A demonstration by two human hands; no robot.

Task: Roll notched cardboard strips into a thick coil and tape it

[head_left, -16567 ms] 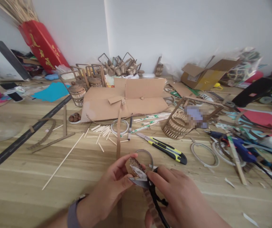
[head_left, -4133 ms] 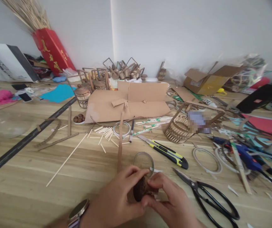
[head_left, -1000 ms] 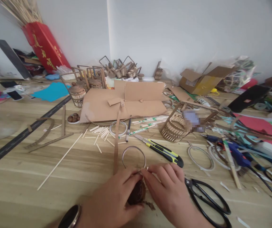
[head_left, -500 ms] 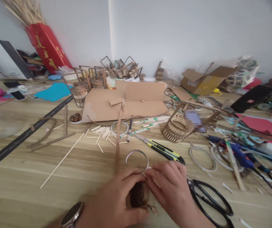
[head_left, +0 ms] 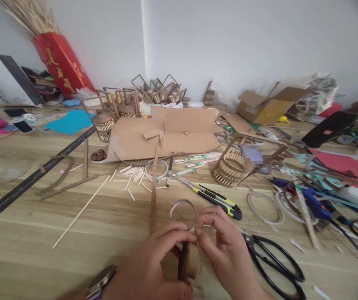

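My left hand [head_left: 154, 262], with a watch on its wrist, is closed around a small round brown piece [head_left: 189, 260] of cardboard-like look. Its thumb lies below the piece and its fingers rest on top; part of the piece is hidden. At the piece's upper edge the fingertips of my right hand [head_left: 224, 246] pinch together, touching the left fingertips. A narrow roll of tape [head_left: 194, 208] stands on edge just beyond, its lower rim meeting the fingertips. What lies in the right pinch looks like the tape's pale end. A long brown strip [head_left: 154, 196] runs away from my left hand.
Black-handled scissors [head_left: 279, 258] lie right of my right hand, with a yellow-black utility knife [head_left: 218, 200] beyond. Small wooden sticks [head_left: 133, 171] are scattered mid-table. A slatted basket [head_left: 229, 168], a blue glue gun [head_left: 314, 202] and folded cardboard [head_left: 135, 139] lie farther out.
The brown piece has turned in my left hand and shows more of its flat light side. My right fingers have curled more tightly, and the tape roll has shifted slightly right.
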